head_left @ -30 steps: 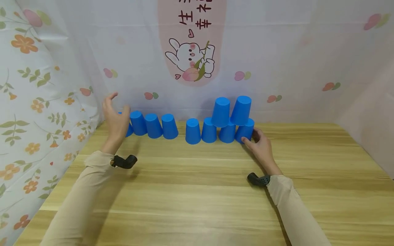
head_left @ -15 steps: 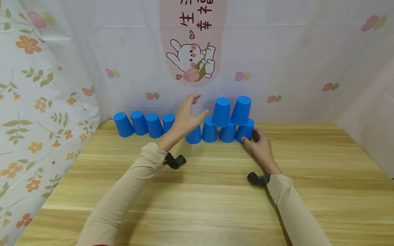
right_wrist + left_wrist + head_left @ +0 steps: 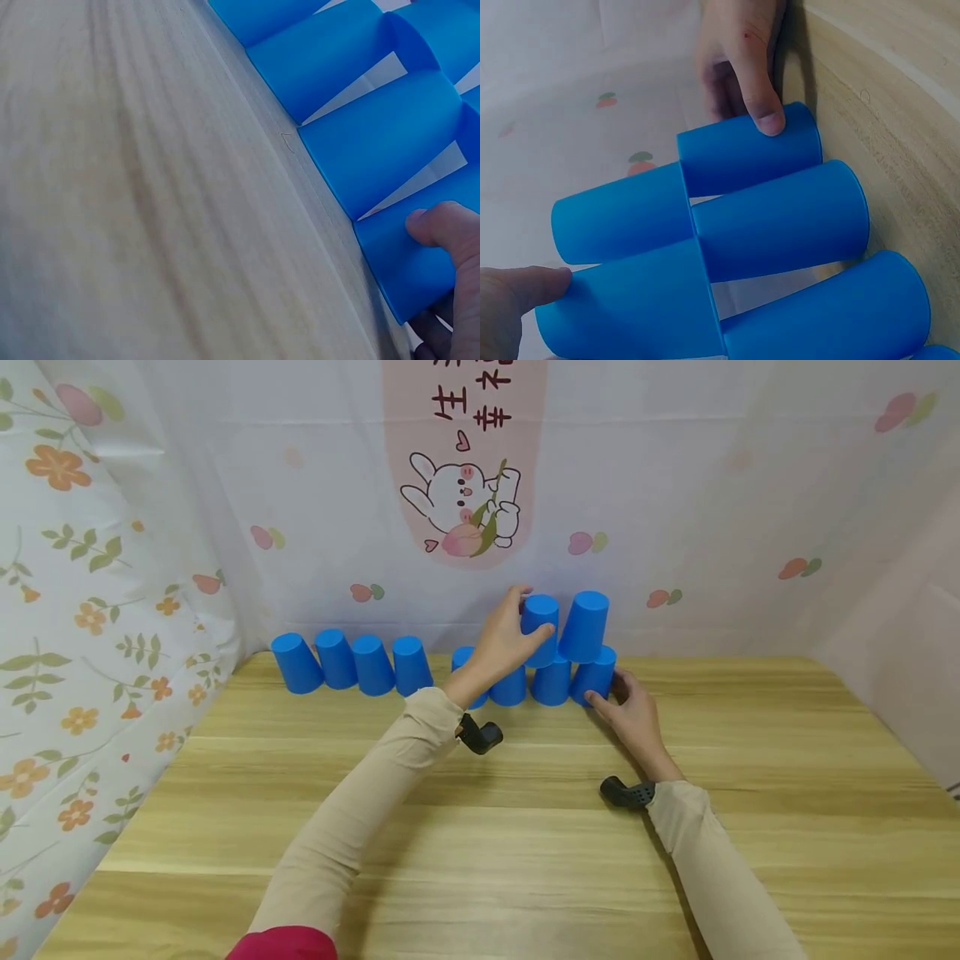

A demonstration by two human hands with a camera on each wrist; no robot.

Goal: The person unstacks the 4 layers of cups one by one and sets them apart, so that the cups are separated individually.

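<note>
Blue cups stand upside down along the back of the table, with two more set on top of the right-hand ones. My left hand [image 3: 501,642] grips the upper left cup [image 3: 540,610], thumb on its near side and fingers behind. In the left wrist view my left thumb [image 3: 544,285] lies near that cup's narrow end. Beside it is the upper right cup [image 3: 585,627], resting across two lower cups. My right hand [image 3: 637,718] holds the lowest cup at the right end [image 3: 592,678], its thumb [image 3: 431,225] on the near side; those fingers are partly hidden.
Several upside-down cups [image 3: 354,662] form a separate row on the left. Behind my left forearm, another lower cup [image 3: 461,657] is partly covered. A printed cloth [image 3: 315,468] hangs right behind the cups, over the wooden table's [image 3: 525,860] back edge.
My left hand has swept right from the leftmost cups, past the gap between rows, and taken hold of the upper left cup. My right hand has stayed on its cup.
</note>
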